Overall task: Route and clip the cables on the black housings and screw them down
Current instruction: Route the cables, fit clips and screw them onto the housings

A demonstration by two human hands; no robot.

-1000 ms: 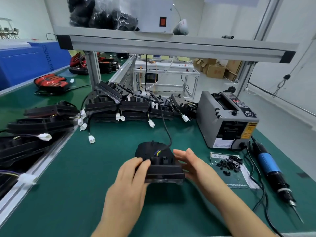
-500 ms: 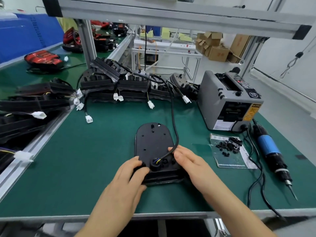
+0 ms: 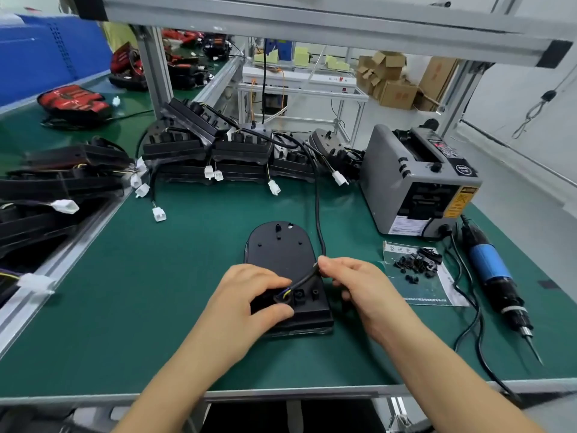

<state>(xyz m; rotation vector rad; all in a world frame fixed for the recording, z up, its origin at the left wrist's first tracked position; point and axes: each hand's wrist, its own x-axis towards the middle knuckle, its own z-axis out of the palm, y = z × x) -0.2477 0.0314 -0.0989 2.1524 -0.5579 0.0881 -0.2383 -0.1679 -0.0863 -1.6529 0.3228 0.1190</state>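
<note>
housing work sits at the near middle of the green bench mat [image 3: 150,301]: one black housing [image 3: 278,248] lies flat, its rounded end pointing away and its squared end nearest the person. the left hand [image 3: 246,295] grips that near end, thumb and forefinger curled round the raised boss where the coloured wires come out. the right hand [image 3: 359,285] pinches the black cable [image 3: 318,214] between thumb and fingertip at the housing's right edge; from there the cable bends up and runs away across the mat toward the back row.

just right of the housing a printed sheet [image 3: 443,292] lies on the mat and serves as a holder for a loose heap of small black clips [image 3: 416,260], gathered on its far half. i cannot tell whether screws are mixed in. a blue-bodied electric screwdriver [image 3: 490,270] lies beside the sheet, tip toward the bench edge. behind them stands a grey tape dispenser [image 3: 415,182].

more stacked housings [image 3: 237,148] line the back of the mat, their white connectors [image 3: 159,214] trailing forward. cardboard boxes [image 3: 396,92] stand on the floor beyond, flaps open, contents not visible.
</note>
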